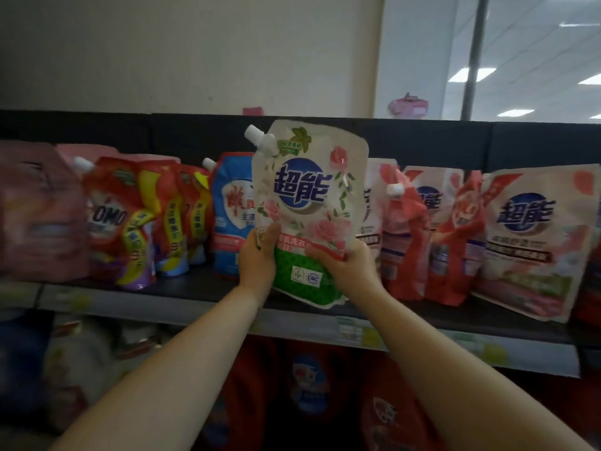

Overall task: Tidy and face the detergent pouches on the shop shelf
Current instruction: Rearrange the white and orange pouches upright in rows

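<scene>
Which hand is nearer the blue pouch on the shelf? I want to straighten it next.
Left. The left hand grips the held rose pouch directly in front of the blue pouch; the right hand holds the far edge.

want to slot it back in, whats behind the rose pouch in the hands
Behind the rose pouch, a blue pouch shows at its left edge and a white-and-pink pouch at its right. The shelf spot directly behind is covered.

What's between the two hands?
Head view: the rose pouch, its lower part gripped by the left hand and the right hand.
</scene>
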Available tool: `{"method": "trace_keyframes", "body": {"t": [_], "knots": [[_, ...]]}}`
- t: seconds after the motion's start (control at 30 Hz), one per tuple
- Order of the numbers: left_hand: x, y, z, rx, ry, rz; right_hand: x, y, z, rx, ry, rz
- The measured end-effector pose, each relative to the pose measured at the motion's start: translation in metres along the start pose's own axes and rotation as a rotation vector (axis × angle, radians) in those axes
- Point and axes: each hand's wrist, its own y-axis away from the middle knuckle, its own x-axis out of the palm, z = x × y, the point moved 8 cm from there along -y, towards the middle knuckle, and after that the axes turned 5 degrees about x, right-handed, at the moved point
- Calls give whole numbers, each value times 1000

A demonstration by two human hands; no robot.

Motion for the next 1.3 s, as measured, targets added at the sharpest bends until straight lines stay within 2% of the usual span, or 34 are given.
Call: {"method": "trace_keyframes", "body": {"t": [0.13, 0.27, 0.4, 0.6, 0.73, 0.83, 0.97, 1.13, 1.23, 1.3], "knots": [[-23, -6, 35, -135, -268, -17, 30, -4, -8, -27, 159, -101], [-22, -1, 38, -165, -215, 0, 38, 1, -21, -6, 106, -180], [-26, 10, 39, -68, -167, -35, 44, 12, -16, -136, 121, -84], [-27, 20, 26, 172, -360, -67, 53, 12, -16, -206, 233, -3], [-23, 25, 17, 338, -497, -79, 61, 9, -15, -282, 514, -28], [-15, 26, 17, 393, -699, -55, 64, 9, -13, -386, 702, -132], [-10, 23, 21, 390, -841, -40, 61, 3, -20, -296, 743, -184], [-7, 22, 21, 376, -876, -58, 60, 5, -22, -224, 775, -263], [-2, 25, 19, 432, -933, -41, 48, 7, -23, -149, 704, -313], [-1, 25, 20, 417, -959, -41, 34, 6, -29, -36, 592, -336]]}}
